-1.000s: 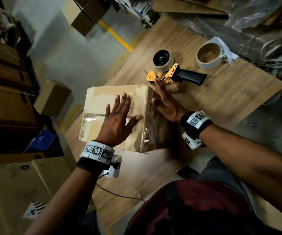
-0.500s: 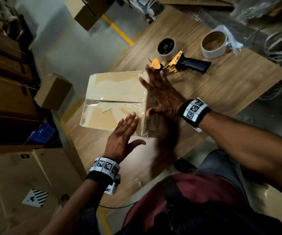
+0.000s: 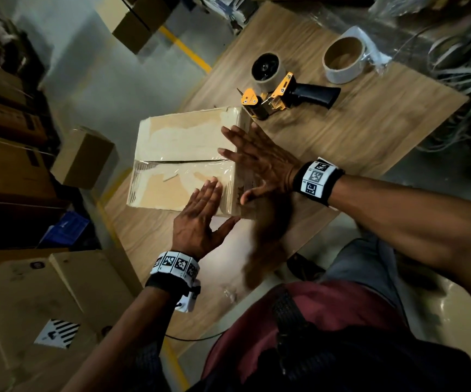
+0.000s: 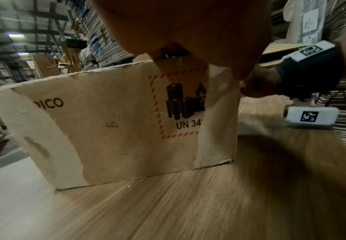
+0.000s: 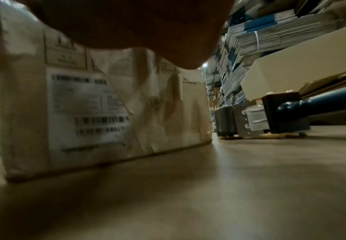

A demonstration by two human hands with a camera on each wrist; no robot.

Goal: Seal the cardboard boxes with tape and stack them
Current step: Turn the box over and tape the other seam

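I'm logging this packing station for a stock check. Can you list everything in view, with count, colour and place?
Cardboard box: one, tan, clear tape across its top, middle of the table.
Tape dispenser: one, orange with black handle, lying beyond the box.
Tape roll: one, pale, nearly used up, far right of the table.
Table: one, wood grain.
Other cardboard boxes: several, brown, on the floor and stacked at left.
Left hand: flat, fingers straight, at the box's near edge.
Right hand: flat, fingers spread, against the box's right side.
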